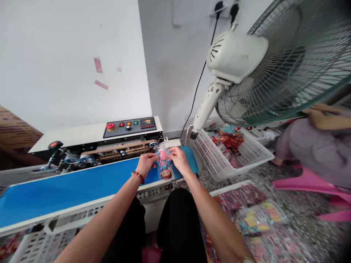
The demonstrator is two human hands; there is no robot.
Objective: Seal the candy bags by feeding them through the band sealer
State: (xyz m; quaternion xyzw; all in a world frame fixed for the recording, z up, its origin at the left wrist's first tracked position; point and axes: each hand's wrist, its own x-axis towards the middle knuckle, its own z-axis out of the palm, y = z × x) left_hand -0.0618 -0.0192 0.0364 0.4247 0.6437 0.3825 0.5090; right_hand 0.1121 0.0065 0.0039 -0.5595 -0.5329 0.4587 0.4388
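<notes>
A clear plastic packet [165,165] with a cartoon face at its lower end and something pink inside lies at the right end of the blue conveyor belt [90,185]. My left hand [147,163], with a beaded bracelet on the wrist, pinches the packet's left edge near the top. On the opposite edge my right hand [177,157] pinches it between thumb and fingers. Just beyond the packet's upper end is the feed side of the band sealing machine [128,128], with its rollers and belts running along the far side of the conveyor.
A large fan [238,58] leans in at the upper right. White baskets [219,171] of colourful packets stand on the floor to the right, with bagged packets [260,217] nearer me. Another person [315,142] sits by a pink stool [309,182]. Cardboard boxes [16,135] stand at left.
</notes>
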